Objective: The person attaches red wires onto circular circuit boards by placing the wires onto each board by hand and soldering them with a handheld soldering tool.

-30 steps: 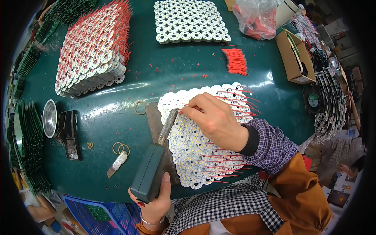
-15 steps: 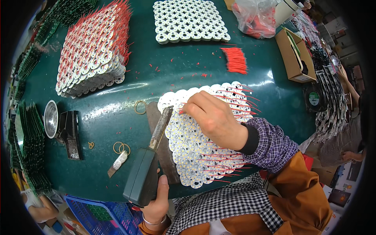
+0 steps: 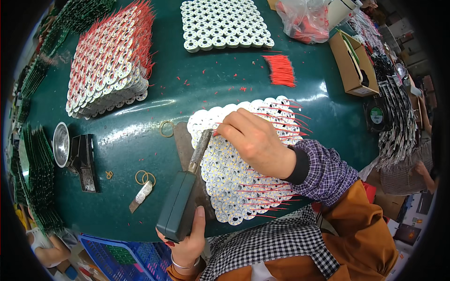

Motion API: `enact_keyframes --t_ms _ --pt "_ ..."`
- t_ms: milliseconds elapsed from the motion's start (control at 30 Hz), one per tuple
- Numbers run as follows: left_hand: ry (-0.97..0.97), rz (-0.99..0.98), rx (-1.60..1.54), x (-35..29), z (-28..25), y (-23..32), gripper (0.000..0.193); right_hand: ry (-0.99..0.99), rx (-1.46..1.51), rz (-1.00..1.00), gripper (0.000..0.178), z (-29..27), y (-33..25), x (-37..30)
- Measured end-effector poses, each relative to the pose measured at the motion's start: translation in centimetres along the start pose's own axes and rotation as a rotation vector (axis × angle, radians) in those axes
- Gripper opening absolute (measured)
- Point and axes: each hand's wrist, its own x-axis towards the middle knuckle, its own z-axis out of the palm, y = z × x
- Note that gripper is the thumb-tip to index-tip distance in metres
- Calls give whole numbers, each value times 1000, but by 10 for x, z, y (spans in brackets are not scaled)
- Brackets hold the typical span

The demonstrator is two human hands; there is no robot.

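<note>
My left hand (image 3: 191, 239) is wrapped round a dark green soldering gun (image 3: 176, 208). Its long metal tip slants up and right over a panel of round white LED boards (image 3: 229, 187), ending close to my right fingertips. Over the panel's upper part, my right hand (image 3: 253, 140) pinches a short red wire (image 3: 215, 133), which is mostly hidden by the fingers. Red wires (image 3: 267, 196) stick out from boards along the right side of the panel. Under the panel's left edge lies a brown flat plate (image 3: 183, 145).
A tall stack of wired boards (image 3: 108, 61) stands far left, bare white boards (image 3: 227, 23) at the back. Cut red wires (image 3: 281, 70) lie in a bundle near a cardboard box (image 3: 354, 65). At left are a metal bowl-shaped piece (image 3: 61, 144), rubber bands (image 3: 145, 177) and a blue crate (image 3: 126, 257).
The soldering gun has moved right and slightly up with my left hand, bringing its tip nearer my right fingertips. My right hand has barely shifted.
</note>
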Motion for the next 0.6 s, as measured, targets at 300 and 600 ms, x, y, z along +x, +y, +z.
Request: enact_keyframes --t_ms 300,600 --pt "262 -93 -313 -3 5 40 45 7 -30 -13 20 3 0 -1" --pt "182 -206 -346 -17 4 50 44 84 -16 -69 15 -17 -4 -8"
